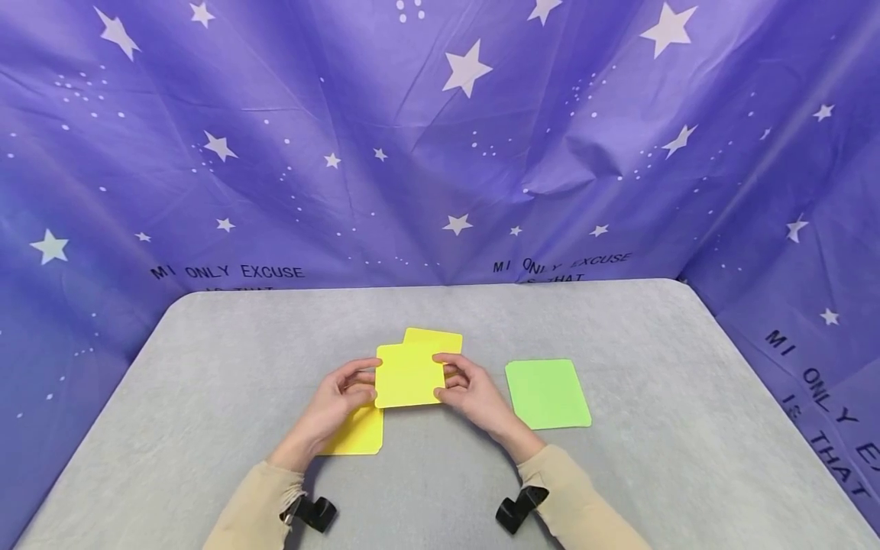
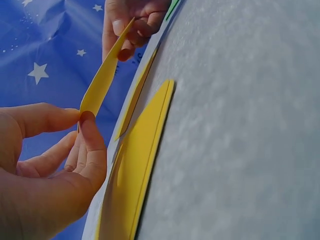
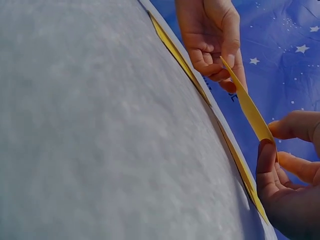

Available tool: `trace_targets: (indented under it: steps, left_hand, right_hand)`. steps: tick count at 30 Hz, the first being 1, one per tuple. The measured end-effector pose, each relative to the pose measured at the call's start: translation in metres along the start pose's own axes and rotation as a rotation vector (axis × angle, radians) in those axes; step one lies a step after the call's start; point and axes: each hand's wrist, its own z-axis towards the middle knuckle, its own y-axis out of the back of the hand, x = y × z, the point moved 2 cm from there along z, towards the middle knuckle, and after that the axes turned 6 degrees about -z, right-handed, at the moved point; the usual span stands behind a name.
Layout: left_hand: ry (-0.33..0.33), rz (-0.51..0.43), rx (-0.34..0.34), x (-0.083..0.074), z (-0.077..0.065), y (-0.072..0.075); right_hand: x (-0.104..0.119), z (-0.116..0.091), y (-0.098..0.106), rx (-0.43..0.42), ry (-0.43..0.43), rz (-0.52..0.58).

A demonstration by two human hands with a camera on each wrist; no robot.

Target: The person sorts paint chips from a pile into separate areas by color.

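A thin yellow square card [image 1: 410, 374] with rounded corners is held up over the table between both hands. My left hand [image 1: 331, 405] pinches its left edge between thumb and fingers, and my right hand [image 1: 479, 396] pinches the right edge the same way. In the left wrist view the held card [image 2: 102, 85] appears nearly edge-on and slightly bent, raised off the grey surface. A second yellow card [image 1: 357, 434] lies on the table beneath the left hand, partly covered by it. Behind the held card, another yellow card [image 1: 440, 338] shows only its upper part.
To the right of the right hand lies a light green square card [image 1: 548, 393]. The grey table [image 1: 687, 458] has a rounded far edge, with a purple star-printed curtain [image 1: 385, 114] hanging behind it and at the sides. Black wrist straps [image 1: 524, 508] sit at the beige sleeves [image 1: 577, 496].
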Motion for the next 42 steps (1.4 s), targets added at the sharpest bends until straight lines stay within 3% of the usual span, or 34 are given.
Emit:
trace_targets:
  steps: [7, 17, 30, 42]
  left_hand:
    - [-0.009, 0.012, 0.032, -0.002, -0.006, 0.011]
    - [0.031, 0.115, 0.072, -0.001, -0.016, 0.029]
    - [0.048, 0.129, 0.118, -0.004, -0.03, 0.048]
    - [0.062, 0.229, 0.155, -0.008, -0.042, 0.071]
  right_hand:
    - [0.001, 0.001, -0.011, 0.008, 0.005, -0.033]
    - [0.004, 0.001, -0.023, 0.028, 0.039, -0.072]
    - [0.014, -0.003, -0.037, 0.078, 0.133, -0.307]
    - [0.022, 0.005, -0.058, 0.196, 0.134, -0.453]
